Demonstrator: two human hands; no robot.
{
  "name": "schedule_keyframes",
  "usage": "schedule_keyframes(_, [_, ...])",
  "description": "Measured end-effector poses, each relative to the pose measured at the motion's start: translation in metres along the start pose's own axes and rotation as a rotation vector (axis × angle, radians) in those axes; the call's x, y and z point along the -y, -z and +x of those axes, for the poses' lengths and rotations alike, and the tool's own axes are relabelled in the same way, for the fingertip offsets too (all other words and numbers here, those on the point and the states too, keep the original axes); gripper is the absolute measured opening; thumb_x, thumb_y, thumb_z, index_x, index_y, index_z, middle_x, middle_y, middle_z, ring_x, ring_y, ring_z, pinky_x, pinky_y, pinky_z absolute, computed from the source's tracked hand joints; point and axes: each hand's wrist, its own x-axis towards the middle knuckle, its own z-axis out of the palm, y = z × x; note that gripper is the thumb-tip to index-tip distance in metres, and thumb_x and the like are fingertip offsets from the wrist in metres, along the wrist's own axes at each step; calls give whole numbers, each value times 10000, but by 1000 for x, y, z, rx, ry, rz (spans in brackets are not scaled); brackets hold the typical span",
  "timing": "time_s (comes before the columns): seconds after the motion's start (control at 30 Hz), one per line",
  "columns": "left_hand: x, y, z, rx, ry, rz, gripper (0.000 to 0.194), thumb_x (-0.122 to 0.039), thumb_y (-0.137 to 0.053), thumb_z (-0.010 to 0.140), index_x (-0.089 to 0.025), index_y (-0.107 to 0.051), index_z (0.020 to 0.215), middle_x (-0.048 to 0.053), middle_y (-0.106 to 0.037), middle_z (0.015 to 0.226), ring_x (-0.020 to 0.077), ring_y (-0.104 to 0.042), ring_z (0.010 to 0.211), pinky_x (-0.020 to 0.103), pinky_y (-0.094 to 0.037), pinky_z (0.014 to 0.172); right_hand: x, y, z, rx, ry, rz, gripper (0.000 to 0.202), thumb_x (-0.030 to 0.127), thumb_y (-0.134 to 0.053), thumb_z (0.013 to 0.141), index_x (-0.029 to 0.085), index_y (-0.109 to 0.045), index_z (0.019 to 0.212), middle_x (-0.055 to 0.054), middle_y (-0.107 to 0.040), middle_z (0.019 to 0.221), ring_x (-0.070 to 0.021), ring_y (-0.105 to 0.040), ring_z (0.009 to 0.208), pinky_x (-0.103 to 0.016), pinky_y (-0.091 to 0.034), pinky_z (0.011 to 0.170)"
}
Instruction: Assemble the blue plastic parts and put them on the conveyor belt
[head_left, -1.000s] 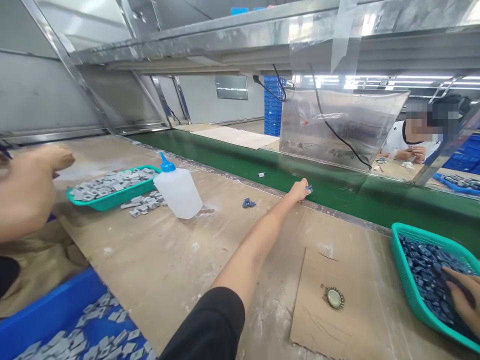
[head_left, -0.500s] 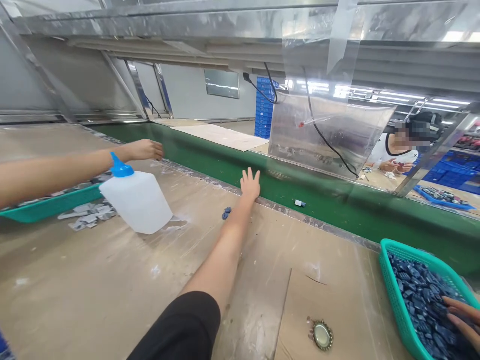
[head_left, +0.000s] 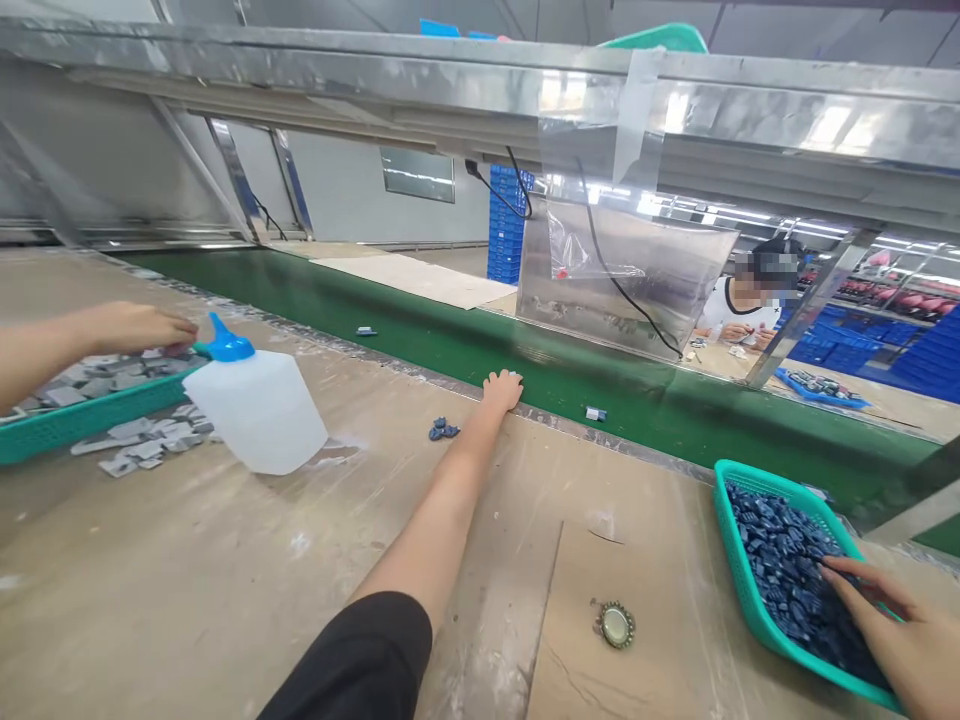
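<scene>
one hand in the blue bits, one out at the belt

closest in, the right hand [head_left: 907, 645] is over a green perforated plastic basket [head_left: 737, 550] loaded with small glossy dark blue pieces [head_left: 784, 550]. its fingers are nearly together at the pile, can't tell if they've pinched one. left of that, a round crimped metal bottle cap [head_left: 617, 624] sits on a flat brown cardboard sheet [head_left: 660, 665]. further out, the left hand [head_left: 501, 392] has its fingers curled at the near edge of a long flat green belt [head_left: 660, 430], a tiny pale bit [head_left: 516, 375] by the tips, can't tell if it's gripped. one small pale-and-dark piece [head_left: 595, 414] lies on the belt to its right.
</scene>
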Motion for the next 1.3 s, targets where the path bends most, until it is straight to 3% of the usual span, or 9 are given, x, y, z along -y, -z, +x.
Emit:
schedule_keyframes(0.2, [-18, 6, -22, 6, 9, -340, 242, -241, -542, 820, -146, -565, 1042, 86, -574, 1071, 188, -541, 983, 378, -432, 887, 27, 15, 1, -1, -104, 207, 114, 399, -585, 680, 325, -671, 683, -57, -670, 663, -314, -637, 699, -390, -480, 487])
schedule_keyframes(0.37, [-28, 20, -79, 57, 3, -744, 392, -134, -538, 800, -153, -486, 1188, 94, -597, 1065, 130, -593, 907, 263, -464, 837, 39, 18, 4, -24, -328, 665, 76, 284, -656, 695, 234, -670, 752, -86, -650, 731, -249, -636, 671, -363, -512, 627])
schedule_keyframes(0.5, [-30, 39, -145, 347, 29, -1137, 245, -95, -550, 786, -102, -578, 1029, 86, -627, 970, 107, -603, 870, 247, -459, 867, 80, 13, -6, 111, -327, 982, 160, 323, -711, 652, 207, -665, 751, -62, -638, 820, -188, -619, 648, -329, -522, 668])
schedule_keyframes(0.63, [-42, 50, -201, 622, 117, -1483, 150, -85, -571, 769, -108, -607, 913, 55, -627, 896, 109, -606, 850, 269, -442, 902, 129, -10, -33, 443, -74, 866, 199, 347, -648, 704, 190, -618, 823, -42, -630, 723, -202, -619, 659, -353, -522, 653])
schedule_keyframes(0.7, [-52, 49, -221, 685, 97, -1487, 225, -124, -624, 738, -144, -595, 961, 38, -619, 888, 126, -618, 814, 316, -459, 874, 147, -23, -49, 546, 165, 707, 147, 301, -575, 765, 183, -586, 852, -52, -626, 783, -202, -604, 728, -365, -510, 695])
schedule_keyframes(0.8, [-62, 44, -240, 706, 28, -1383, 336, -153, -701, 656, -161, -597, 975, 38, -605, 908, 121, -616, 758, 334, -464, 843, 160, -33, -67, 518, 530, 402, 109, 182, -468, 808, 180, -555, 874, -75, -596, 853, -218, -546, 832, -386, -480, 730])
schedule_keyframes(0.87, [-63, 41, -247, 660, -33, -1270, 364, -134, -720, 608, -147, -612, 955, 52, -602, 934, 123, -605, 778, 325, -457, 847, 163, -36, -73, 499, 647, 276, 151, 119, -434, 804, 179, -540, 894, -83, -580, 856, -225, -518, 851, -380, -469, 720])
schedule_keyframes(1.0, [-57, 37, -251, 541, -157, -1073, 386, -109, -695, 588, -136, -615, 964, 68, -609, 979, 139, -591, 824, 307, -455, 834, 165, -35, -76, 536, 641, 231, 172, 85, -433, 796, 186, -517, 907, -73, -565, 855, -216, -514, 832, -342, -460, 692])
schedule_keyframes(1.3, [-56, 31, -259, 455, -378, -793, 330, -217, -714, 592, -134, -619, 897, 49, -633, 893, 138, -584, 805, 236, -475, 726, 161, -38, -77, 591, 429, 344, 67, 202, -486, 813, 200, -535, 859, -64, -575, 868, -213, -544, 850, -368, -448, 748])
